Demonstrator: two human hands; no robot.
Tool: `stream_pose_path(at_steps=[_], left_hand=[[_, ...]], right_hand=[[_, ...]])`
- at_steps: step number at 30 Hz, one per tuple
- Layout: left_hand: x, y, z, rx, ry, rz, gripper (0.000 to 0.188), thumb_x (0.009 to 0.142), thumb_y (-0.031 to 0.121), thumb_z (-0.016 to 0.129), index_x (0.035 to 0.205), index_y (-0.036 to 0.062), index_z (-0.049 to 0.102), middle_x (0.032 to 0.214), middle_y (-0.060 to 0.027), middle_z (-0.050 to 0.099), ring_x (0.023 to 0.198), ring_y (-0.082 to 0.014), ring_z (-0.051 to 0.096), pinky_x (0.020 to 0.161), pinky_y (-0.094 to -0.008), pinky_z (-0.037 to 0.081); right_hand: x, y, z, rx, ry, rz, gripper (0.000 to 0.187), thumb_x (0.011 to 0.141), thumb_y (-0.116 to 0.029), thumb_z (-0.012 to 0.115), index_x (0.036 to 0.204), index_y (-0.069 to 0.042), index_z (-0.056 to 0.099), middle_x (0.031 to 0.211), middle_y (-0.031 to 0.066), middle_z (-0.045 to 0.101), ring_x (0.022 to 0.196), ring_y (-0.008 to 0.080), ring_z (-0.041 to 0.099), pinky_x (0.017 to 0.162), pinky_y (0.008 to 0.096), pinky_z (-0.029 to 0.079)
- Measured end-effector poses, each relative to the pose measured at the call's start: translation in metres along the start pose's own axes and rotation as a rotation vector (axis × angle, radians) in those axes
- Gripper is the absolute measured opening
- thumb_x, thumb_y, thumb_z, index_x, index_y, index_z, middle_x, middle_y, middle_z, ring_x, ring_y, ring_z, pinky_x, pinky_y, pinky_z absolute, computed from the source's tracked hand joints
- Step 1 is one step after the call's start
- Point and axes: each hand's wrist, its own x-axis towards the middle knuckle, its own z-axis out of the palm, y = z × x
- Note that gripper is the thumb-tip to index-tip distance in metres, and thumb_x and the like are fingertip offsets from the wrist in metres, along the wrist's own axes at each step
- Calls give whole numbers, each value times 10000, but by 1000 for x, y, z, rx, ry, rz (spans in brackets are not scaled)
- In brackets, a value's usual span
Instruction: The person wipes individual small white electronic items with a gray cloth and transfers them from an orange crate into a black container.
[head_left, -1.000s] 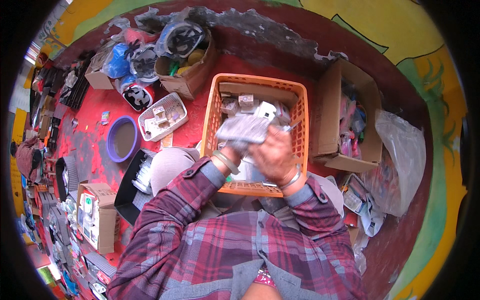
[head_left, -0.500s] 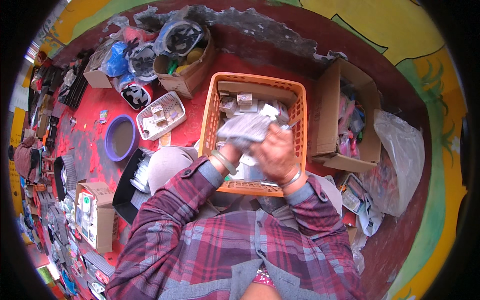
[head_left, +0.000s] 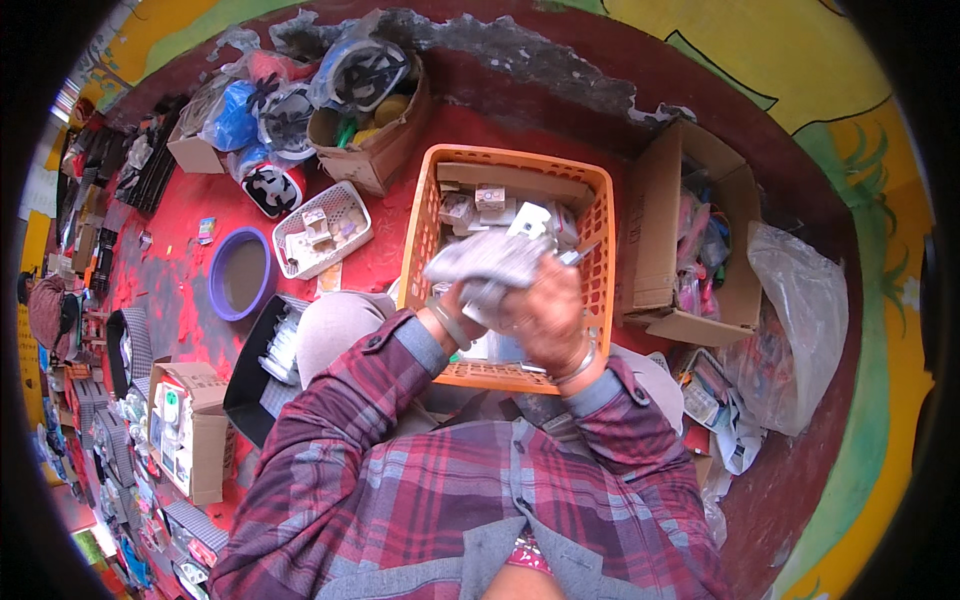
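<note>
Slightly leftward and into a more bunched shape, the grey cloth (head_left: pixel 485 250) has shifted since half a second ago, above the orange basket (head_left: pixel 603 220). We see worn red flooring (head_left: pixel 395 228) beneath, and a maroon wall band (head_left: pixel 590 80) with peeling patches behind. To the left are a purple basin (head_left: pixel 213 275) and a white basket (head_left: pixel 335 259); to the right, an open cardboard box (head_left: pixel 650 240) stands near a clear plastic bag (head_left: pixel 800 330). Compared with that earlier view, we find a white piece (head_left: pixel 528 219) showing more fully past the cloth's far edge; basin and boxes have stayed put. Our right hand (head_left: pixel 548 312), motion-blurred, grips the cloth; our left hand (head_left: pixel 460 303) is partly under it, its fingers hidden, so we cannot tell its grip. The cloth looks pale, mottled, soft and folded, its near end drooping.
</note>
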Motion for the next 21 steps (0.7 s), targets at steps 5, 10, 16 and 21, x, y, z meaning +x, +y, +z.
stream_pose_path(at_steps=[5,10,16,21], left_hand=[[30,35,1,-1778,-42,-568,517,922,461,371,1317,129,400,1193,-113,532,934,-306,593,756,-463,515],[34,53,-12,-1811,94,-498,623,875,571,403,1335,151,386,1271,-89,492,1083,-304,531,832,-572,460],[36,62,-9,-1678,142,-555,465,922,372,396,1230,32,473,1105,-133,591,956,-233,609,852,-354,493],[31,41,1,-1771,113,-597,469,933,375,365,1265,51,436,1148,-140,566,994,-244,588,900,-381,459]], right_hand=[[6,36,-41,700,600,898,324,968,-241,387,1120,0,543,1042,57,592,919,164,575,827,304,472],[2,52,-53,1190,632,924,313,950,-247,431,1142,-20,529,1053,76,606,895,186,602,791,318,504],[-2,42,-22,798,344,860,242,869,-97,566,1097,-20,540,1022,52,582,922,139,565,817,261,457],[10,21,-4,168,76,500,168,791,-57,604,951,-27,563,903,94,543,845,227,556,763,304,441]])
